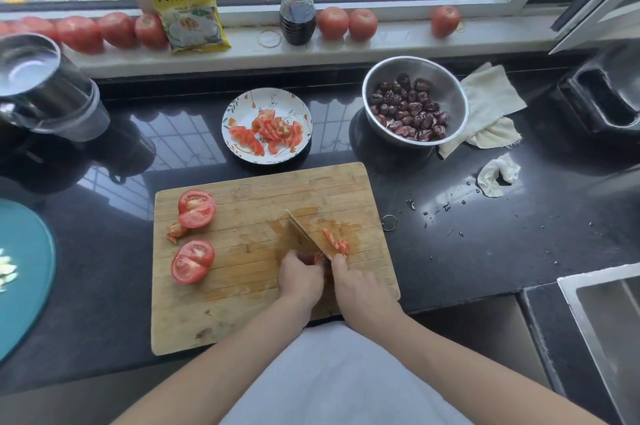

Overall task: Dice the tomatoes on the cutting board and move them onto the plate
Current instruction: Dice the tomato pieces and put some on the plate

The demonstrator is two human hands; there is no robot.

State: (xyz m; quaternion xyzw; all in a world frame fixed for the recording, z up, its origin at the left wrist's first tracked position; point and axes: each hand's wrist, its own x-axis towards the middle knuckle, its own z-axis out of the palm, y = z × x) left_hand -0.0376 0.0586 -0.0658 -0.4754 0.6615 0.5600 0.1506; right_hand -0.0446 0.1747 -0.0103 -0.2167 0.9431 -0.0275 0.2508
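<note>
Now the right hand (pixel 358 282) is wrapped around the handle of the knife (pixel 304 234), blade down on the cutting board (pixel 249 303), while the left hand (pixel 300 277) is curled over a tomato piece (pixel 320 257) just beside the blade. Cut slices (pixel 336 242) lie right of the blade, with 2 tomato halves (pixel 194 237) on the board's left. Beyond the board, the plate (pixel 239 109) holds cut tomato (pixel 273 130).

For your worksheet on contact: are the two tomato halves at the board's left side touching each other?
Apart. The head view shows bare cutting board between the farther tomato half and the nearer tomato half.
</note>
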